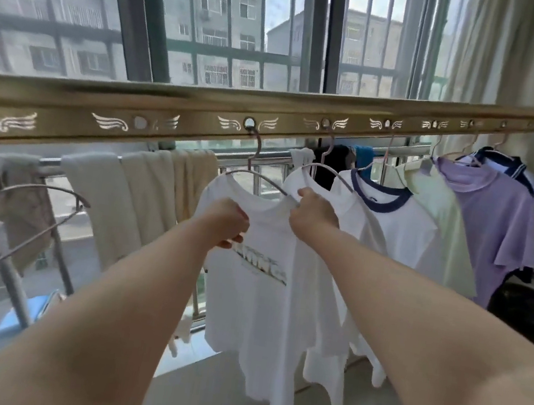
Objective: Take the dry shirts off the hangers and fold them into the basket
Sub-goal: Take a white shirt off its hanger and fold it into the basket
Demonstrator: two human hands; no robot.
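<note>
A white printed shirt [258, 306] hangs collar-up, long axis vertical, on a wire hanger [256, 172]. Fingers of the left hand [227, 223] pinch its chest; those of the right hand [314, 216] grip its shoulder.

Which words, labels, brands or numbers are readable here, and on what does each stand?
Nothing is readable.
On the white shirt: chest print of large letters, too blurred to read.
On the navy-collared shirt: neck label, too small to read.
On the rail: wing ornaments only, no text.
</note>
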